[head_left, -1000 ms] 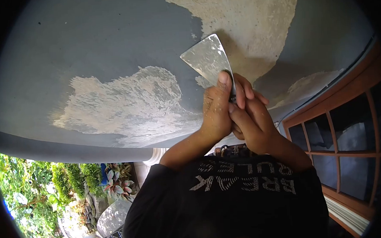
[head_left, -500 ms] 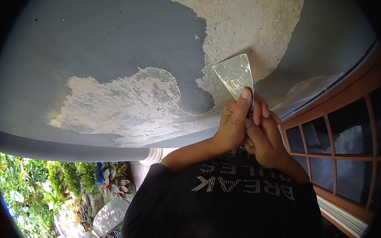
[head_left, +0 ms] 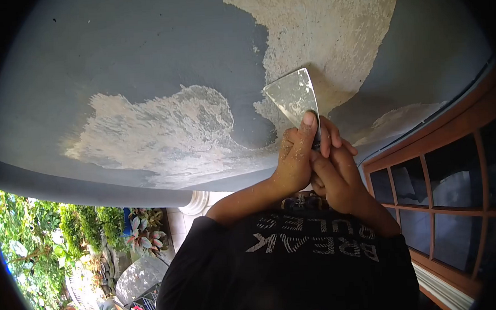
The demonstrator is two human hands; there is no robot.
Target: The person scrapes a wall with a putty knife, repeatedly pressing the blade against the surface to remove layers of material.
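Note:
A putty knife [head_left: 295, 93] with a broad metal blade, specked with pale residue, lies against the wall at the edge of a bare patch. My left hand [head_left: 296, 158] is closed on it, thumb pressed along the lower blade and fingertips showing on the far side. Pale crumbs dot the back of this hand. Just below and to the right, my right hand [head_left: 343, 178] is wrapped round the handle end, which is mostly hidden by both hands. Around the blade, the grey painted wall [head_left: 197, 51] gives way to a rough beige scraped patch [head_left: 328, 33].
Another scraped patch [head_left: 162, 131] spreads lower left on the wall. At right stands a brown-framed window [head_left: 426, 179] with several panes. Below left are a pale column base [head_left: 194, 204], plants [head_left: 34, 250] and a grey rounded surface [head_left: 139, 278]. My black shirt [head_left: 282, 265] fills the bottom.
The putty knife and both hands have shifted a little to the left and slightly up along the wall. Both hands keep their hold.

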